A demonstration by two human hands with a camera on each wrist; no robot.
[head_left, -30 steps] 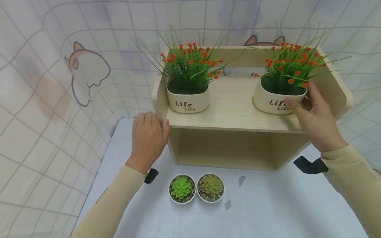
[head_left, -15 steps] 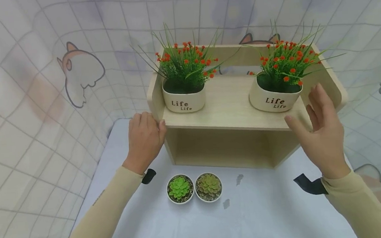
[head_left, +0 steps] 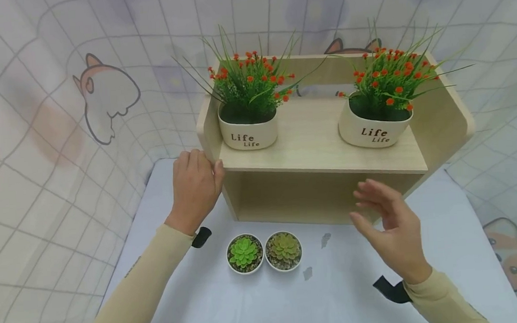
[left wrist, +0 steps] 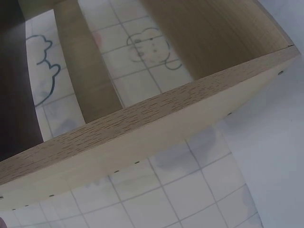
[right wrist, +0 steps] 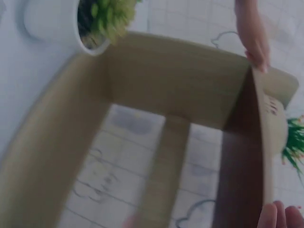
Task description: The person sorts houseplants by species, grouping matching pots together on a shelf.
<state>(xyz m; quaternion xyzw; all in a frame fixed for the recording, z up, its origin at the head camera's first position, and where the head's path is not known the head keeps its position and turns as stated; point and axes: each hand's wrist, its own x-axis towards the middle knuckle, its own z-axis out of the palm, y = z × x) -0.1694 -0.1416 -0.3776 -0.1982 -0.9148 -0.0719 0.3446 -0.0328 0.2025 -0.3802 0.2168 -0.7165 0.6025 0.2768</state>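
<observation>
A pale wooden two-level shelf stands on the white-covered table. My left hand grips the front of its left side panel, thumb at the front edge of the upper board; the right wrist view also catches this hand. On the upper board sit two white oval "Life" planters with grass and red flowers, the left planter by the left panel and the right planter toward the right. My right hand holds nothing, fingers loosely bent, in front of the lower compartment's right part.
Two small white pots stand side by side before the shelf: one with a bright green succulent, one with a duller olive succulent. Grey patches mark the tablecloth. A gridded cartoon-print curtain surrounds the table. Slats cross the shelf's back.
My right hand has let go of the right planter and moved down and left, to in front of the lower compartment. My left hand keeps its place on the shelf.
</observation>
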